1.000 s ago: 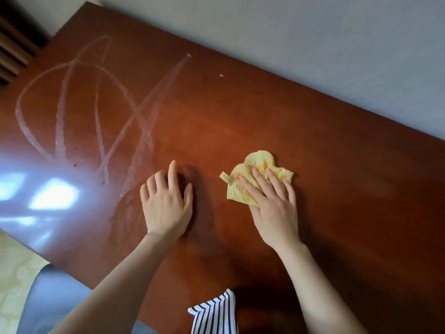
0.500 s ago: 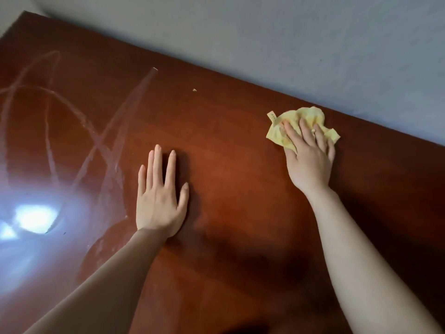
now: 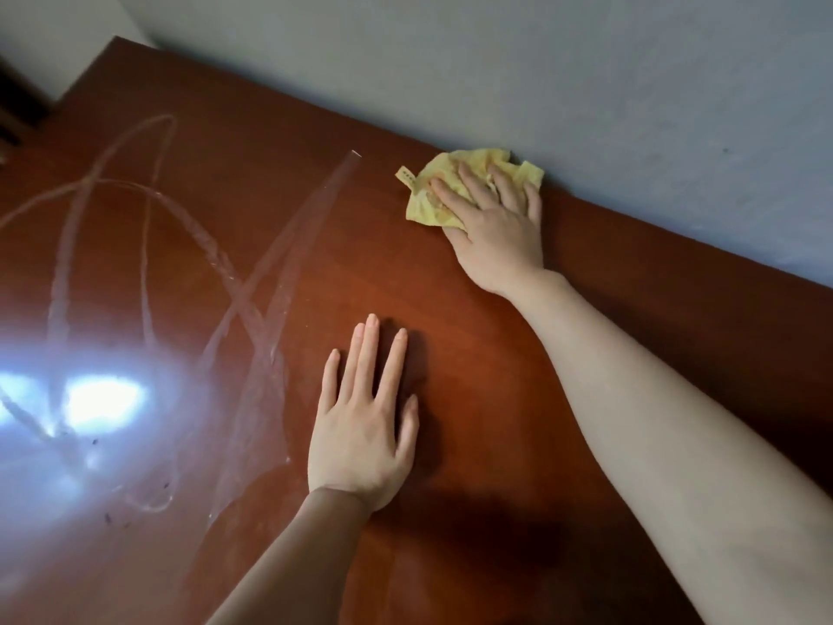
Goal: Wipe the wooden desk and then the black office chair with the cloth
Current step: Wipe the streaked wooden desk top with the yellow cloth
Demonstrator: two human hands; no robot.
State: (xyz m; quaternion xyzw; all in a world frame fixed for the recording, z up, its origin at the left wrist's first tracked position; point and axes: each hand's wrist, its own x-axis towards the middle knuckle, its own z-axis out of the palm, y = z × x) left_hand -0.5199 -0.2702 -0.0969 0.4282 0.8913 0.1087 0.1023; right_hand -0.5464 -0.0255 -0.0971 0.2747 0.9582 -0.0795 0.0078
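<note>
A reddish-brown wooden desk (image 3: 496,336) fills the view. A crumpled yellow cloth (image 3: 428,198) with a small tag lies at the desk's far edge, touching the wall. My right hand (image 3: 496,227) presses flat on the cloth with straight, spread fingers. My left hand (image 3: 365,421) rests palm-down on the bare wood nearer to me, fingers straight. The black office chair is out of view.
Wet looping streaks (image 3: 189,245) cross the left half of the desk, next to a bright light reflection (image 3: 94,399). A grey-white wall (image 3: 586,83) runs along the desk's far edge. Dark furniture (image 3: 18,110) shows at the far left.
My right hand has slid the cloth away from me, from the desk's middle up to the far edge by the wall. My left hand stayed flat on the wood.
</note>
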